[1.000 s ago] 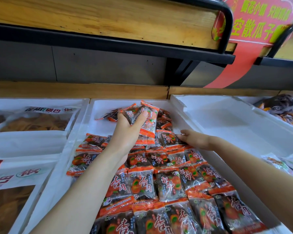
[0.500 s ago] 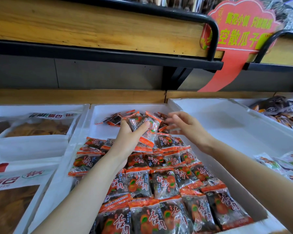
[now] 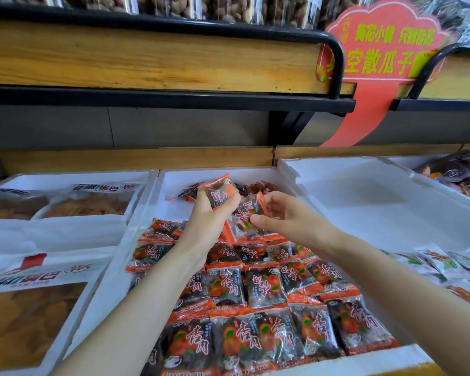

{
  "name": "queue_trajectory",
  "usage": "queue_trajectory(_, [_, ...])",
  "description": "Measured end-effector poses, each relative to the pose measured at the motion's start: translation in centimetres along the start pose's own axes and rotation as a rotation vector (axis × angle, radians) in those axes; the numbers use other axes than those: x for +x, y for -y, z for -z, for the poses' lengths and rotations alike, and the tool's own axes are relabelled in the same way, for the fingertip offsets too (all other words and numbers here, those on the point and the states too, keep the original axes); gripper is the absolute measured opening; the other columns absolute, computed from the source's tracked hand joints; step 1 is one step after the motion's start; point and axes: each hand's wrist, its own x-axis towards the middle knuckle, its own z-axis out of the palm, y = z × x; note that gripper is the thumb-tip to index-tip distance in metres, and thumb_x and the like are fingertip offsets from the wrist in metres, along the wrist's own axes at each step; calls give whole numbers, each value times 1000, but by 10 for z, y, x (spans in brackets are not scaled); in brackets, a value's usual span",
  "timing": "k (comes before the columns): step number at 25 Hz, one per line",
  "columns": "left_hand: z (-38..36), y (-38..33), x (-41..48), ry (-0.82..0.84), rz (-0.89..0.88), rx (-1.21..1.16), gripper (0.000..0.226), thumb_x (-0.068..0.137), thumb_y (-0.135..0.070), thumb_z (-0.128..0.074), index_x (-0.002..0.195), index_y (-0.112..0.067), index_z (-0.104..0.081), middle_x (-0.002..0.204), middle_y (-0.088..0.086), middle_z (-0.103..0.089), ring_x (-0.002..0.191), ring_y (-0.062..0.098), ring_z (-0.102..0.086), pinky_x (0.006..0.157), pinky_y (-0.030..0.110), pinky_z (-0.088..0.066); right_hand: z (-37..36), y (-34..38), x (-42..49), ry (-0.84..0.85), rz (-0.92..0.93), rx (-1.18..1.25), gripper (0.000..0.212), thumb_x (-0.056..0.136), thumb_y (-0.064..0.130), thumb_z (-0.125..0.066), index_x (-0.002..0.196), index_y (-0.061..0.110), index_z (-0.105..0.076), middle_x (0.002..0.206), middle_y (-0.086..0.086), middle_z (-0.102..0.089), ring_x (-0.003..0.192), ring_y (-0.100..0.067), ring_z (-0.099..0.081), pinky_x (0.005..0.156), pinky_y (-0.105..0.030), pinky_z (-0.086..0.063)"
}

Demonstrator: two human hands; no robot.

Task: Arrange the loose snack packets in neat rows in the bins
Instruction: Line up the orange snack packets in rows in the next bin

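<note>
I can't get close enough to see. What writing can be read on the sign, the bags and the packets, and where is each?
"空散瓜子": big characters on the red sign.
"杏肉": red characters on the snack packets in the middle bin.
"花椒锅巴": label on the clear bag in the left bin.
The sign's green top line and the packets' small print are too blurred to read.

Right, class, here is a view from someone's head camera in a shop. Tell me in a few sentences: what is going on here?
A person is stocking a white bin with small orange-and-black snack packets. Their left hand grips a handful of packets above the far half of the bin. Their right hand pinches one packet at that handful. The near part of the bin already holds neat rows, while a few loose packets lie at the far end.
</note>
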Motion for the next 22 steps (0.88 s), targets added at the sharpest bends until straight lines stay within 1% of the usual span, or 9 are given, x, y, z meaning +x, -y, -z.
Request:
queue_trajectory(2, [4,-5,-3,-27,-40,106,44,91,-28,-66,129,-23,-45,119,-6,-62,115,13,-59,97,35,-47,-3,4,-1,27,47,-115,32,79,22,-74,101,22,-50,74,4,-49,67,-8,-47,64,-18,-43])
queue_trajectory(5, [10,-17,-13,-70,-90,198,37,89,-21,-68,117,-28,-46,108,-7,-64,100,10,-64,87,33,-55,-11,14,-3,88,117,-209,45,76,34,-75,113,29,-50,73,0,-54,63,-8,-50,67,-34,-48])
queue_trajectory(7, [17,-23,-20,-104,-119,193,30,89,-22,-68,108,-33,-47,104,-11,-64,92,2,-64,75,22,-53,-17,20,-5,60,156,-198,41,79,40,-71,115,28,-56,73,-3,-57,64,-13,-56,70,-36,-51])
queue_trajectory(9, [27,-25,-26,-139,-135,169,26,90,-22,-67,103,-35,-49,101,-14,-64,89,-1,-63,66,12,-49,-22,23,-8,45,172,-175,28,81,39,-68,105,26,-62,75,-4,-60,67,-16,-60,69,-34,-51])
queue_trajectory(11, [40,-29,-32,-213,-145,110,25,90,-19,-67,105,-34,-53,102,-11,-66,92,3,-64,70,11,-50,-29,25,-8,63,163,-184,16,81,34,-70,88,23,-61,74,1,-58,64,-14,-60,61,-30,-48])
queue_trajectory(13, [56,-33,-34,-298,-118,52,25,90,-19,-68,105,-35,-56,107,-4,-69,99,14,-67,87,32,-55,-32,25,-4,40,74,-95,22,81,27,-72,89,15,-55,77,1,-58,63,-15,-64,54,-23,-50])
queue_trajectory(15, [71,-37,-37,-358,-105,46,21,89,-19,-68,99,-33,-55,106,0,-69,95,18,-69,88,44,-55,-33,22,6,1,-92,74,25,83,20,-70,95,10,-50,78,0,-60,61,-16,-67,52,-23,-54])
queue_trajectory(18, [88,-38,-44,-395,-96,39,19,90,-17,-67,97,-29,-53,97,-2,-67,77,9,-69,68,30,-58,-43,8,25,14,-313,138,9,91,16,-60,87,10,-56,79,-5,-67,66,-17,-67,65,-27,-57])
queue_trajectory(22, [94,-33,-51,-404,-58,33,25,90,-17,-67,110,-23,-53,101,0,-68,82,12,-69,66,27,-56,-64,-15,40,-20,-391,-101,36,92,31,-57,64,8,-59,73,-11,-69,65,-20,-65,70,-27,-54])
